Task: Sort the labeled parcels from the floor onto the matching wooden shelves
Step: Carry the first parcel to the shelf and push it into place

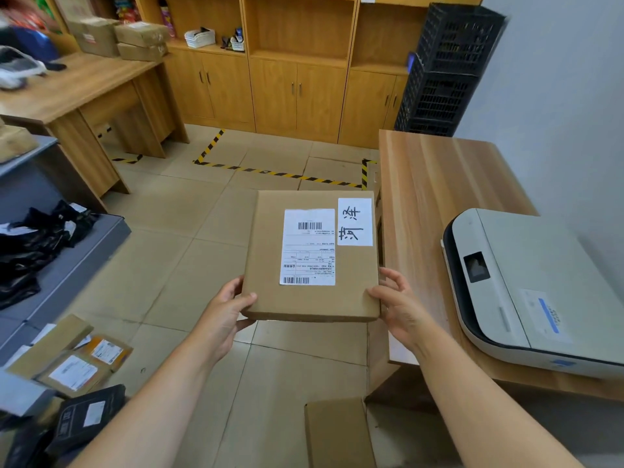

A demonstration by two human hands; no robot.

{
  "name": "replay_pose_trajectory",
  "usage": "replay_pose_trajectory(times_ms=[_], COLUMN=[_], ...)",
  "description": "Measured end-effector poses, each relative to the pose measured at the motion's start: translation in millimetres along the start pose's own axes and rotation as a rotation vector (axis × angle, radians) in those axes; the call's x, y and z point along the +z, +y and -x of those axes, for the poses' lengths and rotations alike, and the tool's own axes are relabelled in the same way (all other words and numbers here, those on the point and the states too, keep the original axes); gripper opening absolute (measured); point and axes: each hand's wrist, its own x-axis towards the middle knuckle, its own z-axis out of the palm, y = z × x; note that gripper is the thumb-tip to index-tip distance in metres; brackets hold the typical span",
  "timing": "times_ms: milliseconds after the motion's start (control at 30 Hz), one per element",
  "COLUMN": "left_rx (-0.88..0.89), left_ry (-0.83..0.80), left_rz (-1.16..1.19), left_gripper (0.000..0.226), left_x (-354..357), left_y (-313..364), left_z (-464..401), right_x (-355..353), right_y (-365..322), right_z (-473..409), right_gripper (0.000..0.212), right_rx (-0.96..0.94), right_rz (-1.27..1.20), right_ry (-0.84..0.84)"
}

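Note:
I hold a flat brown cardboard parcel (pixel 270 251) level in front of me, above the tiled floor. It carries a white shipping label with barcodes and a second white label with two handwritten characters. My left hand (pixel 226 315) grips its near left corner, thumb on top. My right hand (pixel 398 305) holds the near right corner. The wooden shelves (pixel 300 55) with cupboard doors stand along the far wall; their middle compartment is bare. More parcels (pixel 77 366) lie on the floor at lower left, and a plain box (pixel 337 434) sits at the bottom centre.
A wooden desk (pixel 435 184) with a white printer (pixel 540 285) stands right. Stacked black crates (pixel 442 72) fill the far right corner. A wooden table (pixel 81 92) with boxes is at left, a grey rack (pixel 77 261) with black bags below it. Yellow-black tape (pixel 277 172) marks the floor.

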Motion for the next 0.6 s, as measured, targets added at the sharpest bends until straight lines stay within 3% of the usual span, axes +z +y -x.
replay_pose_trajectory(times_ms=[100,200,267,333,467,600], left_rx=[0.008,0.096,0.201,0.369,0.654,0.711], left_ry=[-0.002,0.148,0.290,0.335,0.156,-0.120], left_rz=[-0.142,-0.398,-0.585,-0.759,-1.251,-1.545], left_gripper=[0.043,0.074,0.096,0.103,0.100,0.096], left_x=[3.0,8.5,16.0,26.2,50.2,62.5], left_y=[0.5,5.8,23.9,50.6,96.1,111.8], left_z=[0.3,-3.9,-7.5,-11.1,-16.4,-21.2], right_x=[2.2,11.2,17.9,23.3,33.8,51.7], right_y=[-14.0,-29.1,-39.3,-49.6,-73.1,-93.6], right_z=[-7.2,-16.5,-21.8,-25.2,-25.8,-23.1], right_gripper=[0.059,0.066,0.069,0.072,0.079,0.082], right_rx=[0.037,-0.013,-0.052,-0.079,-0.104,-0.130], right_rz=[0.100,0.231,0.342,0.477,0.722,0.963], right_ry=[-0.034,0.014,0.041,0.013,-0.123,-0.273])
